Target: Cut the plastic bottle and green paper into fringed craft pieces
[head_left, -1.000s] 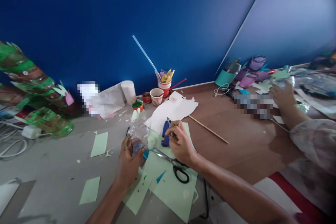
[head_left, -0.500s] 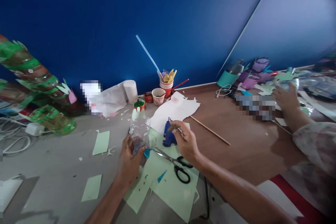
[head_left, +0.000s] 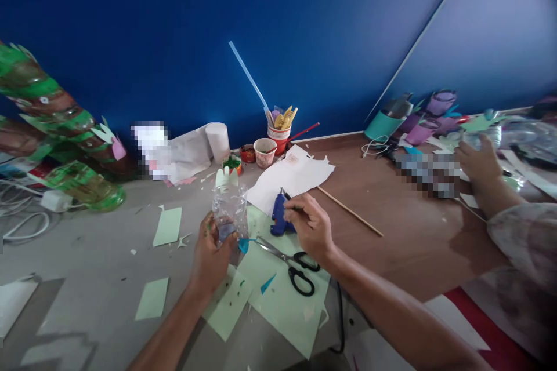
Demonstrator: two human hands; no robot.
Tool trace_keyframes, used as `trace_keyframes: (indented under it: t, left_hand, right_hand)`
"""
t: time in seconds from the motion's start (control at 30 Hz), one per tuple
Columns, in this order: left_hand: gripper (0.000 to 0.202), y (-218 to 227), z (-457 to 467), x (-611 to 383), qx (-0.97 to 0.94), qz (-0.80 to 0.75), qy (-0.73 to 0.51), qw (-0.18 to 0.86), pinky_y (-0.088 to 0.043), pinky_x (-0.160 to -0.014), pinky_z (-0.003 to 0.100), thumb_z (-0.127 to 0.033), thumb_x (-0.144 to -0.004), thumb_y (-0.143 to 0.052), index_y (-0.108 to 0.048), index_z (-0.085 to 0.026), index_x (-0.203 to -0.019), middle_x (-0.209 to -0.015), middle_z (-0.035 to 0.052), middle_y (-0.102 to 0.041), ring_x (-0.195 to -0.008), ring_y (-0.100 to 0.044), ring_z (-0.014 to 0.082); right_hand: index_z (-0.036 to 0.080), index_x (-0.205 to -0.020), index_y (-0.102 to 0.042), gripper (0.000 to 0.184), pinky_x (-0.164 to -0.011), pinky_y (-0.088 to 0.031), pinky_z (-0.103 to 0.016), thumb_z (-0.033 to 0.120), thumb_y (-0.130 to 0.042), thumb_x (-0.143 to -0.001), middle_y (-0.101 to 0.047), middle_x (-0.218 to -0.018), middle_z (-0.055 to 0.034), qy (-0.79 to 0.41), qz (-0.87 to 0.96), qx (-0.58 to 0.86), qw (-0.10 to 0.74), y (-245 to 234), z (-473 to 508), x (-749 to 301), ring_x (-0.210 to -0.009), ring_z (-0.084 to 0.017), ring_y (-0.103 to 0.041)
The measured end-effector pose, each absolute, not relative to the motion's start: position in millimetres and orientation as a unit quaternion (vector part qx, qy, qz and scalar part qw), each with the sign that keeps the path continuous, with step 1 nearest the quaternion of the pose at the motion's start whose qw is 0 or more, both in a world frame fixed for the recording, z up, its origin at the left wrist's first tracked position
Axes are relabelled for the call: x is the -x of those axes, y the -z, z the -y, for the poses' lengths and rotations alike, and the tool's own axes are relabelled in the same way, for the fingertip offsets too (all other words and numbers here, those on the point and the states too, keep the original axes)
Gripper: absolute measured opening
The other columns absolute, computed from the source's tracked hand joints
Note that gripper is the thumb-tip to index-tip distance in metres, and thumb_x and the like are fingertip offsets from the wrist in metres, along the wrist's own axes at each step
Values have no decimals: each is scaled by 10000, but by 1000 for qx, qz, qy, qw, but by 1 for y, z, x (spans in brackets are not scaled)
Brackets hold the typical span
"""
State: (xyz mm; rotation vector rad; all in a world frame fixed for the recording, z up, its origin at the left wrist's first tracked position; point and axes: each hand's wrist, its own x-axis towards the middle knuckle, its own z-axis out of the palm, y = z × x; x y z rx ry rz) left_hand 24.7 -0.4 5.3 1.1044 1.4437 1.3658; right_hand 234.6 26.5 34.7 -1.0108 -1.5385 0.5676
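My left hand grips the lower part of a clear plastic bottle piece, with pale green paper points standing at its top edge. Bent fingers and thumb come together on my right hand; whether something small is between them I cannot make out. Just behind those fingertips lies a blue glue gun, partly covered by the hand. Black-handled scissors lie between my hands, their blades slightly apart. By the left thumb is a small blue scrap, and pale green paper sheets spread underneath.
White paper, a wooden stick, paint cups and a cup of plastic cutlery lie farther back. Painted bottles lean at left. At right, a co-worker's hand is among craft pieces.
My right hand's fingers have curled in closer together beside the glue gun. My left hand still holds the bottle piece, now more upright. The view has shifted slightly.
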Motion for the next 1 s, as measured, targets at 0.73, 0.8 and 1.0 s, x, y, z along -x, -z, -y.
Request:
trace_keyframes:
  t: [0.73, 0.8, 1.0]
  left_hand:
    - [468, -8, -7, -10, -505, -609, -510, 336, -437, -878, 406, -389, -734, -604, -485, -203, -1147, -1127, 99, -632, -1023, -586, 252]
    - [439, -7, -7, -8, -514, -623, -493, 323, -425, -885, 408, -401, -745, -588, -506, -206, -1130, -1129, 93, -633, -1024, -581, 256]
    - [483, -3, -8, -7, -506, -647, -470, 324, -445, -812, 371, -365, -724, -604, -506, -201, -1168, -1085, 85, -644, -932, -596, 232]
  right_hand:
    - [184, -943, -623, 163, -775, -465, -380, 147, -486, -862, -646, -879, -92, -183, 863, 299, 364, -36, -23, -230, -838, -207, -574]
    - [184, -917, -625, 158, -771, -459, -383, 138, -486, -858, -647, -836, -83, -176, 860, 308, 368, -35, -24, -230, -828, -210, -566]
    - [182, -931, -627, 167, -758, -465, -381, 139, -488, -849, -627, -885, -100, -166, 844, 330, 389, -34, -26, -231, -847, -214, -571]
